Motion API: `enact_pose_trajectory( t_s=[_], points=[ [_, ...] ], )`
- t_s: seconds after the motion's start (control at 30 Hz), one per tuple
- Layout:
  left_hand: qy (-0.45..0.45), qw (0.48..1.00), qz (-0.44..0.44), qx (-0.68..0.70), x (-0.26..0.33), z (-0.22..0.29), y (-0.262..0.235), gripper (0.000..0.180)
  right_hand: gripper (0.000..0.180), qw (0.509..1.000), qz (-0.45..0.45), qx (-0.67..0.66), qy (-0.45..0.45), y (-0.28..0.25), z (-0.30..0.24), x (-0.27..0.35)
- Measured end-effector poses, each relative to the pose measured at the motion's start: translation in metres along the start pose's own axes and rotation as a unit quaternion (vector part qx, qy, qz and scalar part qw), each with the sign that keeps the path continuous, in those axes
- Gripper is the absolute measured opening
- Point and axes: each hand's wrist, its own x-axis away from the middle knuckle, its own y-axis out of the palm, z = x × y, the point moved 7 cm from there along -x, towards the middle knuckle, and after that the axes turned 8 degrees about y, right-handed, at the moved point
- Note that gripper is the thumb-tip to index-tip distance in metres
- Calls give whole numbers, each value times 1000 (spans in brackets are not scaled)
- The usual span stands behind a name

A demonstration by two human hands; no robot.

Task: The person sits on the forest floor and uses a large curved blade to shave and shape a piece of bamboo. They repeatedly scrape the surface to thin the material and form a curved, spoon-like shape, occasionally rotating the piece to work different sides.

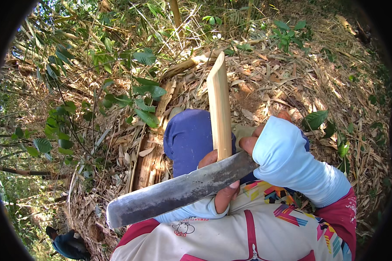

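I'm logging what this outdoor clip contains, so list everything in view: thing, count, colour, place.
bamboo slat: one, pale yellow-tan, upright at centre, lower end in the left hand
big knife: one, grey steel blade, slanting from lower left to centre, crossing the slat's base
dry leaf litter: many pieces, straw brown, covering the ground
green leafy plants: several, left and top
split bamboo pieces: a few, tan, on the ground left of the knee
another person: one, dark clothes, bottom left corner
knee: one, blue trousers, centre
shirt: white with coloured patches, bottom
left hand: pale blue sleeve, grips the slat
right hand: pale blue sleeve, at the knife's handle end
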Motion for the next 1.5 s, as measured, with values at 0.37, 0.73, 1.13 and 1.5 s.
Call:
enact_pose_trajectory(
  t_s=[0.37, 0.73, 1.13, 1.5],
  points=[
    [18, 1000, -4, -6, 1, -1, -1, 52, 13, 999, 20, 27, 5, -3, -1, -2],
    [0, 1000, -19, 15, 6, -11, 0, 53, 24, 998, 18, 11, 61, -9, 20, -12],
    [11, 1000, 12, 11, 3, 2, -1, 55, 17, 999, 5, -43, 22, 2, 0, 3],
    [37, 999, -19, 25, 1, 4, 0, 50, 15, 1000, 11, -1, 3, 3, 0, 0]
  ],
)
